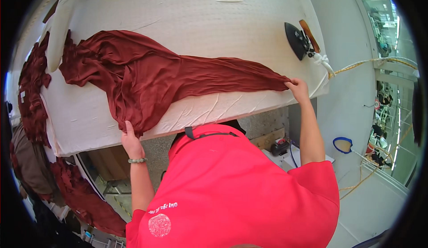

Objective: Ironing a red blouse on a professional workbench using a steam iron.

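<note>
A dark red garment (147,72) of thin, crinkled cloth lies across the white padded table (249,25). Its wide, bunched part is on the left, and a long narrow part tapers off to the right. My right hand (298,90) pinches the tip of that narrow part, which looks drawn out fairly straight. At the near edge of the table, my left hand (132,144), with a beaded bracelet on the wrist, grips the lower hem of the bunched part, thumb on top. Folds of cloth hide some of the left fingers.
A black iron (296,41) with a brown handle rests at the table's far right corner, its white-wrapped hose (327,65) leading off right. On the left, a pale padded arm (62,25) juts over the table beside more dark red cloth (33,92). Further garments (84,199) hang below.
</note>
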Demonstrator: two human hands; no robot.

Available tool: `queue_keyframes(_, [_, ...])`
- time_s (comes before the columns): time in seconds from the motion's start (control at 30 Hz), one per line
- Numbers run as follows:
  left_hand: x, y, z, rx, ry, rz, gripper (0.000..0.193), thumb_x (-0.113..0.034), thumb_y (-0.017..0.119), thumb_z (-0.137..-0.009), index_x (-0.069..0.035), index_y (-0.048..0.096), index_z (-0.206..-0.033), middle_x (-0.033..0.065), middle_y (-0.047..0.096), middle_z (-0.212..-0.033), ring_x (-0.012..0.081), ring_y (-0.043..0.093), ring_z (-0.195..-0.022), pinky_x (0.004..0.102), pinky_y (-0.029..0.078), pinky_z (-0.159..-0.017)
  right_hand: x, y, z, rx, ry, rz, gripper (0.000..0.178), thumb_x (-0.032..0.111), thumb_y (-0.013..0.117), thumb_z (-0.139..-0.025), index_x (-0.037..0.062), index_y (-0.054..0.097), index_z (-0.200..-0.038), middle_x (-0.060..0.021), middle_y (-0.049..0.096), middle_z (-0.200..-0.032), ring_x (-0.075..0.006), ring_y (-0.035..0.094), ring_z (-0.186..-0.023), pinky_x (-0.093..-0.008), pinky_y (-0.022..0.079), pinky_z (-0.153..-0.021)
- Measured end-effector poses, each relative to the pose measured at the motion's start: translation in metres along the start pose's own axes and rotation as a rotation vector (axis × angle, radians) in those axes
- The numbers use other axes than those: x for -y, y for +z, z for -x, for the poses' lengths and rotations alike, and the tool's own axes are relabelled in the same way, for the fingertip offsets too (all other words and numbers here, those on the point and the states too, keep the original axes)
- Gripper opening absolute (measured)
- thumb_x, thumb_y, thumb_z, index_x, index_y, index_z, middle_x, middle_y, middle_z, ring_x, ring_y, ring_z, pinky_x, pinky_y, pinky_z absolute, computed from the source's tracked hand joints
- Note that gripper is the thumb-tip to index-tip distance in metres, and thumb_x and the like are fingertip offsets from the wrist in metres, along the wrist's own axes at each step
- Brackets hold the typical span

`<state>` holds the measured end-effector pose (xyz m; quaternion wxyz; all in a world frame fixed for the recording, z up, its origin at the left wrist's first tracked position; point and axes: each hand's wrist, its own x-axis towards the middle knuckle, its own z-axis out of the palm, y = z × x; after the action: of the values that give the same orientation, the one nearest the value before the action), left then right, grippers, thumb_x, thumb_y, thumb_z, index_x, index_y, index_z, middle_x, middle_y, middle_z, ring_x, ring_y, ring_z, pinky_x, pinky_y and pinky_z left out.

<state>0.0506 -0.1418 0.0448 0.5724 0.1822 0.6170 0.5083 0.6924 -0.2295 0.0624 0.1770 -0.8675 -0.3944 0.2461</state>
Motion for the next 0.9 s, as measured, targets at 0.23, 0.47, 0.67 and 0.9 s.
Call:
queue_keyframes(0.23, [-0.032, -0.006, -0.013, 0.268, 0.324, -0.917, 0.027, -0.026, 0.055, -0.106, -0.002, 0.063, -0.115, 0.0025, 0.07, -0.095, 0.0192, 0.065, -0.084, 0.0362, 0.055, -0.084, 0.046, -0.018, -0.008, -0.092, 0.02, -0.268, 0.029, 0.028, 0.072, -0.094, 0.0001, 0.076, -0.091, 0.0009, 0.069, -0.086, -0.0083, 0.06, -0.082, -0.0275, 0.047, -0.073])
queue_keyframes(0.47, [-0.118, 0.004, -0.006, -0.036, 0.261, -0.141, 0.028, -0.027, 0.052, -0.107, -0.002, 0.064, -0.113, 0.003, 0.068, -0.094, 0.014, 0.063, -0.085, 0.0353, 0.055, -0.08, 0.08, -0.075, -0.006, -0.2, -0.165, -0.516, 0.034, 0.025, 0.066, -0.097, -0.0031, 0.072, -0.116, -0.0059, 0.069, -0.116, -0.0119, 0.063, -0.104, -0.0266, 0.047, -0.095])
queue_keyframes(0.67, [-0.124, -0.017, 0.002, -0.078, 0.578, -0.128, 0.038, -0.031, 0.046, -0.109, 0.002, 0.063, -0.116, 0.0098, 0.068, -0.113, 0.0171, 0.064, -0.104, 0.0367, 0.053, -0.094, 0.038, -0.1, 0.027, 0.055, 0.118, -0.585, 0.029, 0.021, 0.065, -0.097, 0.0004, 0.07, -0.116, -0.0045, 0.069, -0.113, -0.0147, 0.063, -0.104, -0.0297, 0.048, -0.093])
queue_keyframes(0.9, [-0.037, 0.022, 0.015, 0.335, -0.257, -0.12, 0.031, -0.027, 0.065, -0.1, -0.003, 0.065, -0.12, 0.0039, 0.071, -0.11, 0.0137, 0.065, -0.101, 0.0302, 0.054, -0.09, 0.003, -0.078, 0.019, 0.182, 0.125, -0.87, 0.039, 0.032, 0.058, -0.102, 0.0021, 0.065, -0.125, -0.0099, 0.068, -0.118, -0.0209, 0.065, -0.108, -0.0358, 0.051, -0.095])
